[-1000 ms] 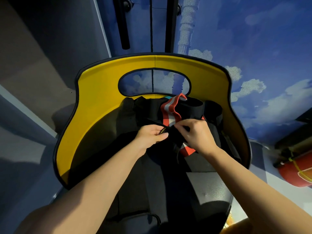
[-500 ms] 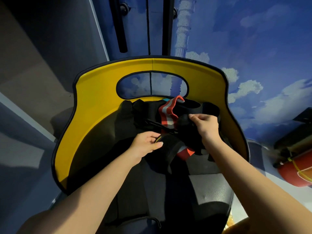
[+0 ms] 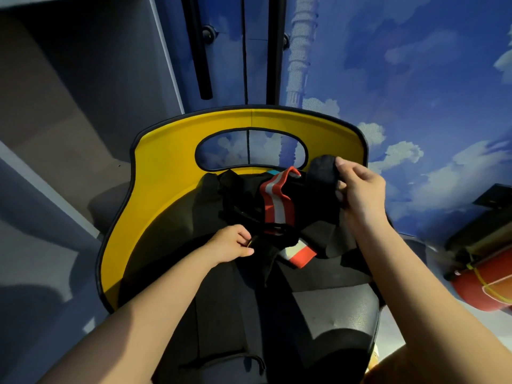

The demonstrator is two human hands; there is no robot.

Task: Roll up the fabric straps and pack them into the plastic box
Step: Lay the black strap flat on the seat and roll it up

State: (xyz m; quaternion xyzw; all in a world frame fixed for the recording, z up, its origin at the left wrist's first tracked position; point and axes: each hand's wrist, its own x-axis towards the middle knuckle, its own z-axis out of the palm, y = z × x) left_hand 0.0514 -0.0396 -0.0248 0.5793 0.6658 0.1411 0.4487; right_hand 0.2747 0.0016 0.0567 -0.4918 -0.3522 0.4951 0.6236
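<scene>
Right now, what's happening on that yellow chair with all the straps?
A person is sorting a pile of fabric straps on the dark seat of a yellow-backed chair. The right hand holds a dark, bunched piece of black fabric lifted above the pile. The left hand pinches a black strap down at the seat. A red, white and grey striped strap lies loose between them. No plastic box is in view.

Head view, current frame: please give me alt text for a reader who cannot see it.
A person's right hand lifts the end of a black fabric strap above a heap of dark straps on a black chair seat, while the left hand pinches another part. A red-and-white striped strap lies in the heap, before the chair's yellow back.
</scene>
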